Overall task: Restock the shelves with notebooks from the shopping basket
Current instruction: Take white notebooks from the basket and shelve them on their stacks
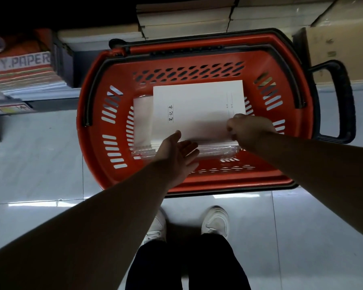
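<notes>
Notebooks (197, 105) lie stacked in a red shopping basket (228, 181) on the floor as the right hand (248, 129) pinches the top batch's near corner, fingers curled. The left hand (177, 154) hovers beside, palm up, fingers apart. Sliding that palm underneath should keep the lift level.

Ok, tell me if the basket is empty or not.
Not empty: a stack of white notebooks lies inside the red basket.

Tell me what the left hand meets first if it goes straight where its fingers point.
Probably the near edge of the notebook stack; the open left hand aims at it, depth unclear.
</notes>
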{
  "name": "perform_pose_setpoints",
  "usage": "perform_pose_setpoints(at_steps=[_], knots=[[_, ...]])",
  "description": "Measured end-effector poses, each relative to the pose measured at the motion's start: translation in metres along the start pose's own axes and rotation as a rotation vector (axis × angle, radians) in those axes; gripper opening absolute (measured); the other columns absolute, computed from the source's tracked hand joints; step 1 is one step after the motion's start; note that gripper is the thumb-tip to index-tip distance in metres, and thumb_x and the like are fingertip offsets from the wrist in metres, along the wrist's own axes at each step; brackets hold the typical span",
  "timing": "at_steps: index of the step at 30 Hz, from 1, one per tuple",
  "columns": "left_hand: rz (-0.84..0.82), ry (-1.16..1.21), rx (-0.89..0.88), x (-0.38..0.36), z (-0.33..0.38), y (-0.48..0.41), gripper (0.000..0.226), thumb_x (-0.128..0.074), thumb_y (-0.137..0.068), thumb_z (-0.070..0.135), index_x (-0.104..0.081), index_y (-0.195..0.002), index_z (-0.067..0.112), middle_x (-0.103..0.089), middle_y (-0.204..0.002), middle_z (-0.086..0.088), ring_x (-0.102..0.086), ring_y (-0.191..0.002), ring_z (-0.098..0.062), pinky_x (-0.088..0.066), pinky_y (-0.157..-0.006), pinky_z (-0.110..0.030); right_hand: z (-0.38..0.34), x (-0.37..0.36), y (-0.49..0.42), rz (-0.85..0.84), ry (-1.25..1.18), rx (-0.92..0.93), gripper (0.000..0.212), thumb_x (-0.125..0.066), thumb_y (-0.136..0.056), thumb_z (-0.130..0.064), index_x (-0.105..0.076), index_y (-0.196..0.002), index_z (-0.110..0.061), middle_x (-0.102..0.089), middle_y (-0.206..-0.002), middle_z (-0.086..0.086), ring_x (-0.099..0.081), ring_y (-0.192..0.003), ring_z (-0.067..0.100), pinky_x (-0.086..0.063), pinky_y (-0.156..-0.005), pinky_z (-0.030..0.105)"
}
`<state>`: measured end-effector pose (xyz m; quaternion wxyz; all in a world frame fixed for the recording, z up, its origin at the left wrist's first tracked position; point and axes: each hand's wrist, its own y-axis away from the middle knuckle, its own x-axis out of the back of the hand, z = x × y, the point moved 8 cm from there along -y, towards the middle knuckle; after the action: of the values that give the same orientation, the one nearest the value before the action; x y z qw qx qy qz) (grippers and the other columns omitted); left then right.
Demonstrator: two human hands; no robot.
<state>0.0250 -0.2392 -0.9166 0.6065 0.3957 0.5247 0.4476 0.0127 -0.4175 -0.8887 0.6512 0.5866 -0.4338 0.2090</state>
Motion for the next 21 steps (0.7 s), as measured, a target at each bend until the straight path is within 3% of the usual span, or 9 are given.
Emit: perform_pose_setpoints(at_steps=[4,9,12,15,18,20,21], knots=[[-0.017,-0.013,-0.011,-0.001,0.001,-0.006,0.046,-0.039,-0.1,0.043,-0.05,-0.13,0.009,-0.063,-0.121,-0.009,-0.048,-0.13,-0.027,-0.028,-0.109,-0.046,-0.007,-0.004,-0.002,0.009,0.197,0.067,0.026,-0.042,-0.094,0.001,-0.048,-0.118,-0.007,-0.055,-0.122,0.011,-0.061,-0.099,0.031,-0.047,-0.069,0.035],[-0.055,0.012,-0.069,-0.012,0.01,-0.007,0.036,-0.041,-0.101,0.037,-0.051,-0.13,0.018,-0.07,-0.106,-0.011,-0.065,-0.096,-0.024,-0.03,-0.107,-0.044,-0.014,0.001,-0.002,0.163,0.316,0.116,0.02,-0.037,-0.098,-0.005,-0.046,-0.116,-0.002,-0.061,-0.107,0.016,-0.062,-0.091,0.03,-0.044,-0.065,0.036],[-0.072,-0.052,-0.089,-0.021,0.015,-0.002,0.042,-0.046,-0.099,0.037,-0.047,-0.134,0.014,-0.067,-0.106,-0.011,-0.065,-0.094,-0.021,-0.036,-0.099,-0.039,-0.018,0.009,0.007,0.262,0.155,0.192,0.027,-0.041,-0.098,-0.011,-0.047,-0.124,-0.005,-0.064,-0.101,0.012,-0.063,-0.086,0.024,-0.052,-0.069,0.033],[-0.074,-0.141,-0.091,-0.027,0.016,0.005,0.037,-0.051,-0.097,0.035,-0.051,-0.127,0.014,-0.065,-0.112,-0.009,-0.064,-0.101,-0.021,-0.045,-0.085,-0.033,-0.034,0.011,0.022,0.203,-0.212,0.232,0.03,-0.047,-0.094,-0.009,-0.051,-0.124,-0.009,-0.059,-0.103,0.004,-0.054,-0.086,0.013,-0.043,-0.069,0.022],[0.01,-0.153,-0.101,-0.027,0.017,0.013,0.013,-0.05,-0.097,0.02,-0.056,-0.102,0.009,-0.064,-0.093,-0.01,-0.065,-0.086,-0.022,-0.054,-0.069,-0.03,-0.055,0.017,0.041,0.191,-0.245,0.322,0.022,-0.054,-0.093,-0.011,-0.057,-0.115,-0.01,-0.058,-0.099,0.003,-0.059,-0.09,0.017,-0.046,-0.068,0.02],[0.112,-0.096,-0.144,-0.024,0.021,0.021,0.013,-0.044,-0.097,0.005,-0.056,-0.101,0.004,-0.063,-0.085,-0.014,-0.063,-0.074,-0.024,-0.057,-0.056,-0.028,-0.063,0.031,0.055,0.266,-0.212,0.409,0.018,-0.061,-0.092,-0.015,-0.063,-0.107,-0.005,-0.065,-0.095,0.011,-0.065,-0.086,0.024,-0.052,-0.07,0.029],[0.115,-0.074,-0.177,-0.026,0.023,0.025,0.02,-0.041,-0.096,0.0,-0.058,-0.107,0.003,-0.066,-0.09,-0.016,-0.064,-0.077,-0.026,-0.058,-0.059,-0.03,-0.063,0.039,0.06,0.324,-0.231,0.43,0.018,-0.064,-0.091,-0.016,-0.065,-0.104,-0.003,-0.067,-0.091,0.014,-0.067,-0.083,0.027,-0.053,-0.07,0.029]])
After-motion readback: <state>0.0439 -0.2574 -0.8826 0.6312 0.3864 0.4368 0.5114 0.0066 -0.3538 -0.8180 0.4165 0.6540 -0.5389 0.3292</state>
